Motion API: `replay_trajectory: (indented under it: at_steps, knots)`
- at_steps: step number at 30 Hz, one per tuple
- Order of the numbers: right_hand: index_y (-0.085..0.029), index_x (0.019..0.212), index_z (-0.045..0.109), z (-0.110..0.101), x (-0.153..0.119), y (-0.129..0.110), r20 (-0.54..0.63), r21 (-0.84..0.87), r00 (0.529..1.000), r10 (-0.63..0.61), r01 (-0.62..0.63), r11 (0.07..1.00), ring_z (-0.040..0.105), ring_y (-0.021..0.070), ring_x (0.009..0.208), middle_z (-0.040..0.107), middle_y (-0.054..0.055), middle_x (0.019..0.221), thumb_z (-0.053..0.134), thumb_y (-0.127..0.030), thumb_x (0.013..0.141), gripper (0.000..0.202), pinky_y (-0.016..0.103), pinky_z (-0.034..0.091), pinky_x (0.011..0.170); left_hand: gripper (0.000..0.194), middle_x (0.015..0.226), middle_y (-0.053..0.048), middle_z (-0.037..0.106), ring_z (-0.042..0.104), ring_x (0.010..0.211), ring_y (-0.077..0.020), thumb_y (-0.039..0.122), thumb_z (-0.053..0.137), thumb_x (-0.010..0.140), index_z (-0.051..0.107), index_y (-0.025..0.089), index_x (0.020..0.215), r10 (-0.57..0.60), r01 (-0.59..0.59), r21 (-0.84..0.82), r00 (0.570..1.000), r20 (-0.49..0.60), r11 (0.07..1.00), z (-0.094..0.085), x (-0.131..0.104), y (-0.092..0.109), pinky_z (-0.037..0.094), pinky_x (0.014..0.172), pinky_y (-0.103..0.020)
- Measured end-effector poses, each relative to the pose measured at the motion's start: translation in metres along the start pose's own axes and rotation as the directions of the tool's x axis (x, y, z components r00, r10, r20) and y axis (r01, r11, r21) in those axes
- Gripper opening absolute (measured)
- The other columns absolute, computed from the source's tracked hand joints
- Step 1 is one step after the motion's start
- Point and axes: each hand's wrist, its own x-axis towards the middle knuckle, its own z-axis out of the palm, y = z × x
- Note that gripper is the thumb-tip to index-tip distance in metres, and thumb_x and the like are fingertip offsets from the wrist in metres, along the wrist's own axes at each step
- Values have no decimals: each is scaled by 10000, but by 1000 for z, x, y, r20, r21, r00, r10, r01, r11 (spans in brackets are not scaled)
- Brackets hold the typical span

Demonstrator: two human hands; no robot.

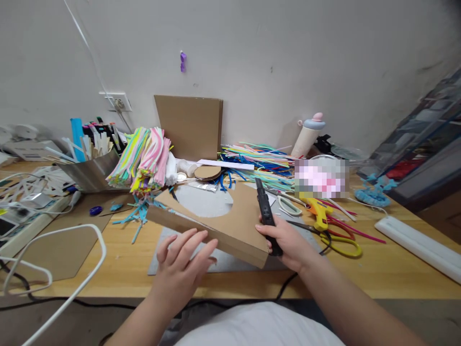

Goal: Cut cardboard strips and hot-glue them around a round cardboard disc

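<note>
A thick brown cardboard piece (237,230) with a curved cut-out is tilted above a grey mat (158,262) at the middle of the table. My right hand (288,238) is closed around a black stick-shaped tool (265,209), its exact kind unclear, which points up and away from me. The fingers of that hand also meet the cardboard's right corner. My left hand (185,262) has its fingers apart, just in front of the cardboard's near edge; whether the fingertips touch it I cannot tell.
Yellow-handled scissors (345,246) and a yellow glue gun (320,214) lie on the right. Behind are loose pipe cleaners (259,161), pastel bundles (144,158) and an upright cardboard panel (190,125). A white cable (97,240) loops at front left; a white bar (418,245) lies far right.
</note>
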Motion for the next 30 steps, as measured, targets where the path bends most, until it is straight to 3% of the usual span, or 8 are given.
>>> replay_trajectory:
  at_steps: [3, 6, 10, 14, 16, 22, 26, 30]
  knots:
    - [-221, 949, 476, 0, 6, 2, 62, -107, 998, 4, 3, 994, 383, 67, 399, 447, -111, 542, 676, -334, 704, 336, 189, 308, 396, 385, 1121, -35, 735, 630, 1095, -206, 83, 520, 928, 616, 256, 1258, 126, -127, 4, 992, 5, 992, 3, -11, -2, 277, 1048, -375]
    - [-232, 1092, 492, -1, 16, 5, 53, -249, 997, -52, 64, 966, 424, 95, 412, 494, -99, 582, 664, -346, 726, 421, 227, 368, 420, 360, 1092, -55, 747, 644, 1063, -204, 44, 453, 939, 630, 183, 1220, 183, -174, -138, 982, 55, 975, 8, -17, -2, 360, 979, -360]
    - [-239, 1093, 569, -11, 30, 6, -24, -495, 980, -199, 161, 854, 609, 197, 674, 631, -3, 786, 684, -336, 732, 391, 316, 472, 608, 282, 1031, -66, 743, 662, 929, -211, 85, 427, 957, 650, 169, 1108, 112, -66, -213, 970, 216, 975, 20, -20, 3, 466, 814, -346]
    - [-261, 1198, 571, -23, 21, -1, -3, -653, 957, -289, 216, 726, 616, 281, 1002, 670, 61, 1061, 660, -350, 800, 417, 393, 463, 825, 183, 1030, -76, 713, 644, 912, -223, 209, 533, 941, 645, 183, 1083, 31, 90, -292, 922, 386, 952, 25, -22, 7, 511, 779, -362]
    - [-296, 1269, 554, -26, 7, -5, 100, -690, 962, -254, 251, 679, 643, 269, 992, 702, 42, 1068, 614, -351, 861, 415, 397, 472, 859, 197, 1063, -81, 692, 635, 947, -232, 242, 564, 928, 635, 191, 1104, 6, 165, -340, 893, 450, 926, 24, -22, 7, 520, 809, -378]
    - [-380, 1409, 470, -28, -29, -9, 462, -830, 886, -43, 450, 329, 645, 224, 1120, 665, 19, 1293, 511, -198, 936, 508, 352, 500, 922, 207, 1128, -80, 643, 611, 1037, -235, 212, 523, 942, 648, 233, 1106, -103, 299, -361, 874, 475, 883, 29, -24, 3, 516, 868, -385]
    - [-430, 1429, 432, -29, -33, -7, 495, -863, 864, 92, 477, 169, 705, 207, 864, 728, 13, 1037, 471, -113, 931, 592, 303, 533, 697, 207, 1117, -80, 628, 601, 1014, -235, 216, 535, 941, 640, 246, 1117, -89, 318, -393, 861, 501, 863, 33, -27, 0, 517, 833, -387]
    - [-451, 1449, 387, -28, -29, -6, 486, -873, 863, 139, 471, 127, 702, 208, 823, 706, 17, 1016, 445, -140, 956, 586, 311, 523, 668, 216, 1128, -87, 615, 587, 1020, -236, 213, 552, 934, 622, 233, 1137, -78, 310, -409, 867, 492, 858, 34, -29, -1, 509, 839, -398]
